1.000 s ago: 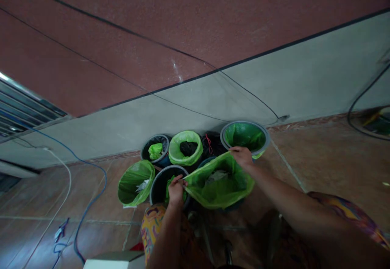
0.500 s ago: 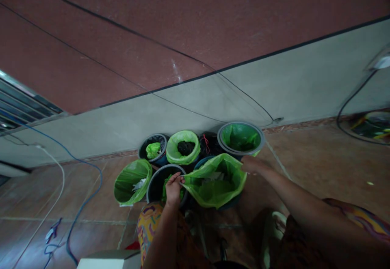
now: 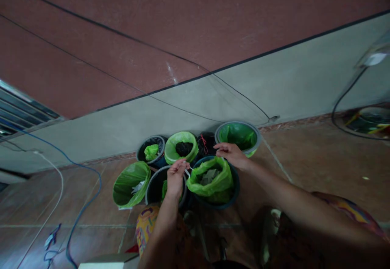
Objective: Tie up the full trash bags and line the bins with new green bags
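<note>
A green garbage bag [image 3: 210,183] with grey scraps inside sits in a dark blue bin [image 3: 236,188], its mouth bunched narrower than the bin's rim. From its left side a white drawstring [image 3: 187,171] runs up to my left hand [image 3: 176,179], whose fingers are pinched on it. Over the bag's far right edge is my right hand [image 3: 233,155], fingertips together; it seems to pinch the drawstring's other side, of which only a pale bit shows. Beside the left hand stands a grey-rimmed bin [image 3: 155,186] with green plastic in it.
More lined bins stand close around: a green-lined one [image 3: 131,188] holding paper, a black-lined one [image 3: 149,155], a green-lined one [image 3: 183,149] and a grey-rimmed one [image 3: 258,139] by the wall. A black bag [image 3: 205,141] sits between them. A blue cable [image 3: 87,204] crosses the floor.
The bag's mouth was stretched wide between my hands and is now drawn in. My right hand has moved left and away from me; my left hand has risen slightly, with the drawstring pulled out.
</note>
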A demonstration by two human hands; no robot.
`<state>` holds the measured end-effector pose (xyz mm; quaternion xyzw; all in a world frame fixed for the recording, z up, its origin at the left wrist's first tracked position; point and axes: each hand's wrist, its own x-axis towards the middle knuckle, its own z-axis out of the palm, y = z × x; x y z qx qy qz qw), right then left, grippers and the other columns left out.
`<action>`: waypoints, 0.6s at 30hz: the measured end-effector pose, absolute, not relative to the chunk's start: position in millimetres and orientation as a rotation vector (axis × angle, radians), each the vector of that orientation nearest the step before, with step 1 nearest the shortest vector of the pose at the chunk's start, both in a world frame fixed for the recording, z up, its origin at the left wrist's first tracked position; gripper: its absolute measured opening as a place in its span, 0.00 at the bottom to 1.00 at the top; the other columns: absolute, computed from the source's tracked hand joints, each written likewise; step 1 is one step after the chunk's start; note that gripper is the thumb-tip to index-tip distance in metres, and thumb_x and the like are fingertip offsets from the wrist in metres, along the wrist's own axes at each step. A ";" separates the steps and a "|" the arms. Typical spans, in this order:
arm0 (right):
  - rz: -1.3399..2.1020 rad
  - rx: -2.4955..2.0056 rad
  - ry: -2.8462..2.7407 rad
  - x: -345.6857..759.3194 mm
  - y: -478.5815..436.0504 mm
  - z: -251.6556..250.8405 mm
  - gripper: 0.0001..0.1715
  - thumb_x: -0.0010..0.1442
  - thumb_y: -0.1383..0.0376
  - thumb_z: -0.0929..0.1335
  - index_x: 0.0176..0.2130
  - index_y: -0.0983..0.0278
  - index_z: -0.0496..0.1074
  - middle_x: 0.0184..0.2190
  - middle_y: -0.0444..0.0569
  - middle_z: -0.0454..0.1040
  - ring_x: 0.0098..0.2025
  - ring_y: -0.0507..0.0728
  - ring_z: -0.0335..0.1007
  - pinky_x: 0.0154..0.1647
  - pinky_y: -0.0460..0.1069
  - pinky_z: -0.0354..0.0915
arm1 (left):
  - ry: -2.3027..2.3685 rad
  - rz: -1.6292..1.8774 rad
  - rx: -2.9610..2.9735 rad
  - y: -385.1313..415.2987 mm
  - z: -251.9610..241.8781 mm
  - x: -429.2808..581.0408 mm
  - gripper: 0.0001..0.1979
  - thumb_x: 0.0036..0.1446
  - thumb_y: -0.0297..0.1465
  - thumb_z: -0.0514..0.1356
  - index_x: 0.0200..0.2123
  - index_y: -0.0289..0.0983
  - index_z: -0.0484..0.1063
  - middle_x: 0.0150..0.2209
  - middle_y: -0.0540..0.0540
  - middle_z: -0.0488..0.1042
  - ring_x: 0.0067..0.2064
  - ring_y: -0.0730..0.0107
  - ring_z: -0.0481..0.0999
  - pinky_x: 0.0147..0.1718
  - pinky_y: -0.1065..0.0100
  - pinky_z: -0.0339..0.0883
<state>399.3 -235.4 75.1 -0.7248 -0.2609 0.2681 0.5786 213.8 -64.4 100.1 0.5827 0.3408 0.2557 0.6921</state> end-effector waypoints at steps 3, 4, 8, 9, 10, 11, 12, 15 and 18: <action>0.649 -1.702 -0.603 395.3 -231.0 85.9 0.16 0.53 0.68 0.66 0.42 0.67 0.77 0.22 0.43 0.74 0.27 0.52 0.71 0.34 0.47 0.65 | 0.747 0.543 1.359 -64.0 108.9 226.2 0.19 0.40 0.39 0.71 0.35 0.34 0.78 0.28 0.47 0.78 0.31 0.70 0.76 0.40 0.65 0.69; 0.651 -1.664 -0.635 393.7 -229.6 88.6 0.17 0.53 0.67 0.66 0.43 0.66 0.76 0.23 0.42 0.74 0.27 0.52 0.71 0.34 0.47 0.65 | 0.730 0.551 1.382 -63.9 112.9 230.3 0.18 0.42 0.39 0.70 0.36 0.34 0.78 0.28 0.47 0.79 0.31 0.70 0.76 0.40 0.65 0.69; 0.734 -1.477 -0.730 385.6 -223.5 93.6 0.24 0.52 0.63 0.69 0.49 0.65 0.72 0.25 0.40 0.72 0.27 0.51 0.68 0.32 0.46 0.64 | 0.636 0.534 1.445 -70.0 130.7 248.5 0.17 0.44 0.37 0.70 0.37 0.35 0.78 0.29 0.47 0.79 0.32 0.69 0.77 0.41 0.65 0.70; 0.759 -1.473 -0.712 382.9 -221.6 93.5 0.27 0.51 0.63 0.70 0.50 0.65 0.71 0.24 0.39 0.71 0.26 0.50 0.67 0.31 0.46 0.63 | 0.601 0.505 1.459 -74.0 134.4 253.8 0.16 0.45 0.37 0.69 0.37 0.35 0.78 0.30 0.46 0.80 0.33 0.68 0.77 0.41 0.65 0.70; 0.780 -1.465 -0.702 379.9 -219.5 93.0 0.29 0.49 0.62 0.72 0.51 0.65 0.70 0.24 0.38 0.70 0.26 0.50 0.66 0.30 0.46 0.62 | 0.555 0.472 1.477 -78.8 137.4 259.4 0.16 0.46 0.37 0.69 0.38 0.35 0.78 0.31 0.46 0.80 0.34 0.67 0.78 0.42 0.64 0.70; 0.794 -1.441 -0.711 376.6 -217.2 92.3 0.32 0.47 0.62 0.73 0.52 0.65 0.70 0.24 0.38 0.70 0.26 0.50 0.65 0.30 0.46 0.62 | 0.499 0.434 1.505 -84.1 139.7 265.2 0.16 0.48 0.37 0.68 0.40 0.35 0.78 0.33 0.45 0.81 0.36 0.65 0.79 0.43 0.63 0.71; 0.805 -1.401 -0.739 373.5 -215.0 91.5 0.32 0.46 0.61 0.74 0.51 0.64 0.70 0.25 0.39 0.71 0.27 0.50 0.65 0.30 0.46 0.62 | 0.440 0.396 1.548 -89.4 141.5 270.8 0.15 0.50 0.36 0.67 0.41 0.36 0.78 0.34 0.44 0.81 0.38 0.64 0.79 0.44 0.63 0.71; 0.814 -1.347 -0.768 368.4 -209.7 89.3 0.21 0.48 0.55 0.73 0.40 0.64 0.74 0.24 0.40 0.71 0.24 0.49 0.62 0.27 0.45 0.60 | 0.307 0.318 1.719 -99.6 143.6 282.2 0.14 0.54 0.32 0.64 0.45 0.38 0.78 0.38 0.43 0.82 0.41 0.62 0.79 0.47 0.62 0.70; 0.753 -1.520 -0.658 373.7 -209.2 89.3 0.20 0.53 0.50 0.68 0.28 0.64 0.72 0.18 0.41 0.68 0.20 0.48 0.58 0.22 0.45 0.55 | 0.392 0.425 1.842 -97.8 136.8 276.3 0.20 0.53 0.28 0.63 0.51 0.38 0.75 0.44 0.42 0.80 0.45 0.62 0.78 0.50 0.62 0.68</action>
